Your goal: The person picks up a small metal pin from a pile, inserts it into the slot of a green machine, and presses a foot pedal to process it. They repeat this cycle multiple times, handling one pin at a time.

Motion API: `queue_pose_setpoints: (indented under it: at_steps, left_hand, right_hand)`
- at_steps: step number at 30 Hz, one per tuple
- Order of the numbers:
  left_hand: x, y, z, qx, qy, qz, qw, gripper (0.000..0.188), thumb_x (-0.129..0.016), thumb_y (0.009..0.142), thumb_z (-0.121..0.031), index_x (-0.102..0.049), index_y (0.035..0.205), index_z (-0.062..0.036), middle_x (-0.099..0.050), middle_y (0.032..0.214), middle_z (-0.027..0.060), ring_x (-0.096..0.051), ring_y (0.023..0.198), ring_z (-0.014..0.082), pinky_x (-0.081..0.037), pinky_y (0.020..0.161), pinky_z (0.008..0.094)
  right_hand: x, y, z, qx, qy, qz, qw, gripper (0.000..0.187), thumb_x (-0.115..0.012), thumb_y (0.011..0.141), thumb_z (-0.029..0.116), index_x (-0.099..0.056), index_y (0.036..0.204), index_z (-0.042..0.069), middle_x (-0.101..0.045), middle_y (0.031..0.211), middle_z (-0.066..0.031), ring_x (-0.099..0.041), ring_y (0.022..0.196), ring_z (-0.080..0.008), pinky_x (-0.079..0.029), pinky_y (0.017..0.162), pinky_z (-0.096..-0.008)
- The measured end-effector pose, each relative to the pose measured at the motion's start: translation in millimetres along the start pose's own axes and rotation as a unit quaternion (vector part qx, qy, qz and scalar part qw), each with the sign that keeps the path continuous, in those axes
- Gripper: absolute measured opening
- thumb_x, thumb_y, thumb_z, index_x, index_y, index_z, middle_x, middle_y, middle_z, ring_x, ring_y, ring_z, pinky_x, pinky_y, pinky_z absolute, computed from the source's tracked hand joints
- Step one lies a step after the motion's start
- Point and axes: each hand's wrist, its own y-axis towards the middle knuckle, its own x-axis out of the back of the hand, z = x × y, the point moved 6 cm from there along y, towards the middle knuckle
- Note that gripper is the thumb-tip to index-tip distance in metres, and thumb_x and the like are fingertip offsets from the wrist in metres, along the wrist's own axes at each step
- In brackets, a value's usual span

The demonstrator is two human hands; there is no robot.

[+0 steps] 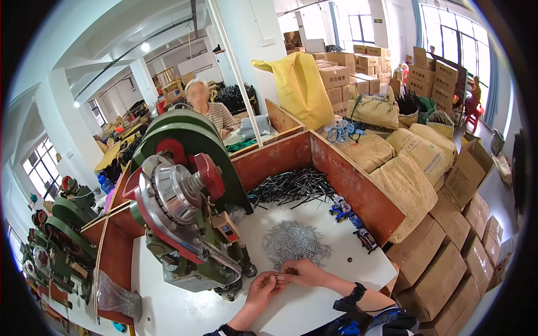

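Note:
My left hand [263,291] and my right hand [305,275] meet fingertip to fingertip above the near part of the white tabletop [358,291]. Both are closed in a pinch. A pale glint shows between the fingertips, too small to name. Just beyond my hands lies a heap of short silvery metal pins [294,241]. Farther back, a pile of thin black rods [291,187] rests against the red-brown wooden side wall [358,187]. To the left of my hands stands a green press machine [190,283] with a silver flywheel and red parts.
Small blue toy-like pieces [343,210] and a dark one [366,239] lie by the right wall. Cardboard boxes [420,241] and stuffed sacks [403,185] crowd the right. A clear plastic bag [117,297] sits at left. Another person [216,115] is behind the machine.

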Motion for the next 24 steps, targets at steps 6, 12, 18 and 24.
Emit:
queue_pose_setpoints:
  at_steps: [6,12,18,24]
  left_hand:
    - [5.4,0.2,2.4,-0.002,0.029,-0.017,0.999,0.023,-0.057,0.096,-0.017,-0.055,0.114,-0.0027,-0.064,0.098,0.0073,-0.064,0.084,0.0169,-0.054,0.079,0.0309]
    - [3.4,-0.9,-3.4,-0.022,0.06,-0.044,0.997,0.021,-0.059,0.095,-0.015,-0.056,0.112,-0.0024,-0.065,0.095,0.007,-0.064,0.083,0.0162,-0.054,0.078,0.0301]
    - [4.9,-0.2,-2.1,-0.034,0.073,-0.039,0.996,0.02,-0.06,0.094,-0.015,-0.058,0.108,-0.0018,-0.065,0.093,0.007,-0.064,0.082,0.0162,-0.054,0.077,0.0301]
    - [2.9,-0.1,-2.0,-0.031,0.082,-0.033,0.996,0.019,-0.06,0.094,-0.016,-0.058,0.106,-0.0012,-0.065,0.094,0.0075,-0.063,0.082,0.0161,-0.053,0.078,0.0305]
  right_hand:
    - [-0.7,-1.5,-7.6,0.0,0.045,-0.004,0.999,0.027,-0.066,0.089,0.03,-0.063,0.092,0.003,-0.064,0.07,-0.0059,-0.059,0.063,-0.013,-0.046,0.059,-0.0279]
    - [1.9,-2.5,4.6,-0.02,0.045,0.017,0.999,0.028,-0.064,0.091,0.03,-0.063,0.091,0.002,-0.064,0.071,-0.0061,-0.062,0.065,-0.0134,-0.048,0.06,-0.0276]
    - [1.8,-1.8,8.0,-0.01,0.027,0.016,0.999,0.031,-0.059,0.095,0.03,-0.062,0.089,0.001,-0.064,0.07,-0.0089,-0.065,0.065,-0.0158,-0.05,0.06,-0.0299]
    - [0.6,-4.2,8.5,-0.007,0.024,0.006,1.0,0.032,-0.056,0.096,0.03,-0.061,0.086,0.0,-0.064,0.068,-0.0103,-0.066,0.063,-0.0179,-0.05,0.059,-0.0317]
